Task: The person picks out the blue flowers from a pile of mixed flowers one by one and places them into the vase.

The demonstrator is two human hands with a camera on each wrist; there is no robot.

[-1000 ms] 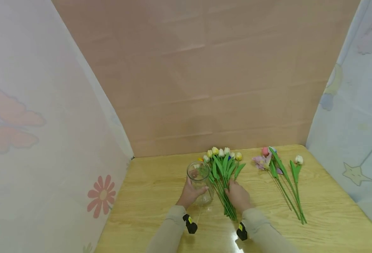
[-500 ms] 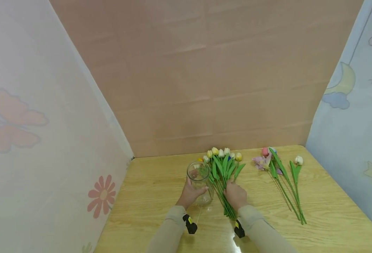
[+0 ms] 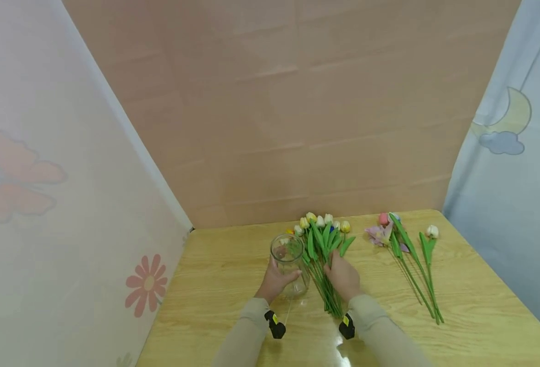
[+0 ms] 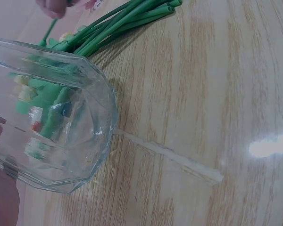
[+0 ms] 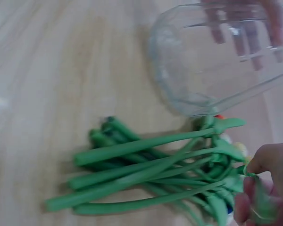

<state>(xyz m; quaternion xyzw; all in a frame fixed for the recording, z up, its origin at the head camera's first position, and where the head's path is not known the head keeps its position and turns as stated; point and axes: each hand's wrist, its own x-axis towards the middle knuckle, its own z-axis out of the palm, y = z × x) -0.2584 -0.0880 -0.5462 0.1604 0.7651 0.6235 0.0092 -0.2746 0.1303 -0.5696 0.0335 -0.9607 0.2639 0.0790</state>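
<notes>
A clear glass vase (image 3: 300,286) is gripped by my left hand (image 3: 273,281), thumb across its near side. In the left wrist view the vase (image 4: 92,136) shows its faceted base close over the wood, with blurred flower colours through the glass. Right beside it lies a bunch of artificial tulips (image 3: 321,250), white and yellow heads away from me, green stems towards me. My right hand (image 3: 344,276) is at the upper stems; in the right wrist view its thumb and fingers pinch a green tulip stem (image 5: 247,172). That tulip's head is hidden there.
Several more artificial flowers lie apart on the right: a pink-purple lily (image 3: 380,234) and a white tulip (image 3: 432,232) among them. A strip of clear tape (image 4: 174,157) is on the wooden table (image 3: 224,265). Cloth walls stand behind and at both sides.
My right hand has moved a little up the stems towards the flower heads, its fingers drawing in. The left hand and vase have stayed put. The printed right wall cloth has shifted.
</notes>
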